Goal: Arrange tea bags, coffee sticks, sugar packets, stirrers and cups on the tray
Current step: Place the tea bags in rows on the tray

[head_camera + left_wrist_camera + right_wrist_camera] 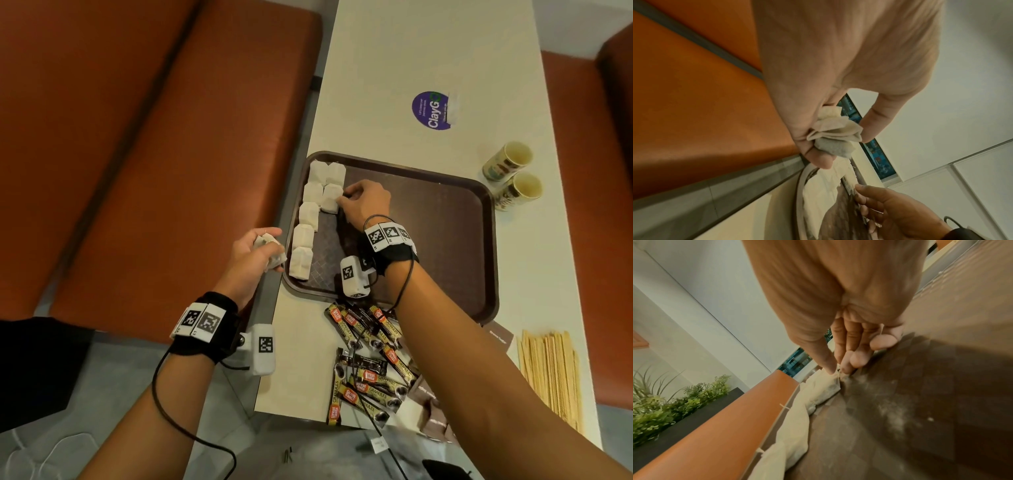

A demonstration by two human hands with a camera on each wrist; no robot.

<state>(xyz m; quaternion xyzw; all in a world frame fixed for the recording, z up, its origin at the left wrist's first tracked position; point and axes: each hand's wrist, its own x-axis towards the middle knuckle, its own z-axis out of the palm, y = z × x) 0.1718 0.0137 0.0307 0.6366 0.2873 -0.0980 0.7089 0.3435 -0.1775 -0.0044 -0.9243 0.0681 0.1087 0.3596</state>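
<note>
A dark brown tray (428, 219) lies on the cream table (428, 51). Several white tea bags (306, 213) sit in rows along its left side. My right hand (343, 200) reaches over the tray and pinches the edge of one tea bag (331, 198) in the second row; thumb and fingertips (831, 369) meet on the same tea bag (828, 386). My left hand (265, 246) hovers just left of the tray, off the table edge, gripping a bunch of tea bags (835, 133). Coffee sticks (368, 363) lie piled near me. Two paper cups (513, 174) stand at the right.
Wooden stirrers (551, 373) lie in a bundle at the right front of the table. Brown sugar packets (431, 414) sit by the coffee sticks, partly under my right arm. Orange bench seats (137, 154) flank the table. A round purple sticker (431, 110) marks the tabletop.
</note>
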